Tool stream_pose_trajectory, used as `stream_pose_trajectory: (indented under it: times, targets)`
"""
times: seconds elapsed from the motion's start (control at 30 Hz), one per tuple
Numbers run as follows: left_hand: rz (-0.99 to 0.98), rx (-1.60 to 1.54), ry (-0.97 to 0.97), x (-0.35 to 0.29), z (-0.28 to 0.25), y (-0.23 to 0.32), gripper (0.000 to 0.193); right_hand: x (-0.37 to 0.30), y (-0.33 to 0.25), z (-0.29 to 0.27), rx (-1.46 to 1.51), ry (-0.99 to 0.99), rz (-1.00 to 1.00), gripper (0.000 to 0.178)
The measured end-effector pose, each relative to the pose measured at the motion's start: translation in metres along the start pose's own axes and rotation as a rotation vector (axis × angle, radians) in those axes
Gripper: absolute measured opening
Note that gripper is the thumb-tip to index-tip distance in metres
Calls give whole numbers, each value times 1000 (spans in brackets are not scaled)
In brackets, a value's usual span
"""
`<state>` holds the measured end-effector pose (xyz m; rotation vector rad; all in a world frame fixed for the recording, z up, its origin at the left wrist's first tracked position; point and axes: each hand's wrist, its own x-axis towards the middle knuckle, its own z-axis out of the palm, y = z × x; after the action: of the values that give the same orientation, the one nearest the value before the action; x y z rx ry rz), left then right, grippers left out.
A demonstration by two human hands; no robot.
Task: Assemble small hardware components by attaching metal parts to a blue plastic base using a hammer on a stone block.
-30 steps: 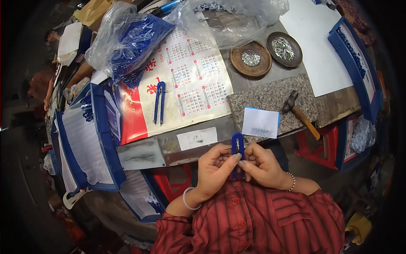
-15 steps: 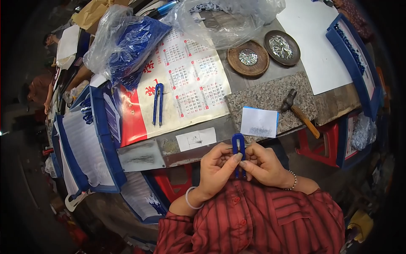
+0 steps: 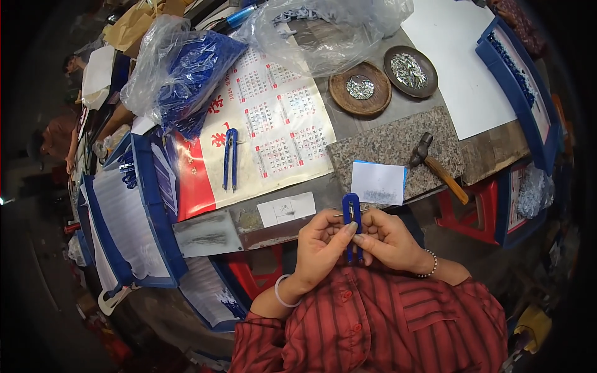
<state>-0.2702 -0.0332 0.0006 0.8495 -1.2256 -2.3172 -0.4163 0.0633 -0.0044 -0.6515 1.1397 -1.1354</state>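
Blue compass [image 3: 351, 204] is held before the shirt [image 3: 385, 311], at the near edge of the table [image 3: 348, 126], hinge end away from the body. Left hand [image 3: 320, 245] and right hand [image 3: 395, 242] both grip it; fingers are curled in, thumbs meeting over its middle. The thumbs cover that section; most fingertips are hidden. A thin metal rod crosses at the compass; its ends cannot be made out. Clear plastic bag [image 3: 317, 53] is cut off by the upper frame. Hammer [image 3: 429, 161] lies on the stone slab [image 3: 385, 144], handle end projecting past the table edge. Open stone separates the slab's rear edge from the white card [image 3: 377, 178]. Second compass [image 3: 231, 155] lies well apart, on the calendar sheet [image 3: 273, 168].
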Motion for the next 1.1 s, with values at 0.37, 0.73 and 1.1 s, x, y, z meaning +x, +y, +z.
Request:
stream_pose_trajectory:
  times: [0.37, 0.73, 1.1]
  targets:
    - [-79, 27, 5, 4, 2, -6, 12, -2, 4, -5, 31, 32, 46, 12]
    - [-108, -17, 56, 1, 3, -21, 10, 2, -11, -51, -1330, 294, -623, 25]
    - [-129, -14, 46, -1, 13, -39, 9, 3, -22, -78, -1406, -30, -687, 21]
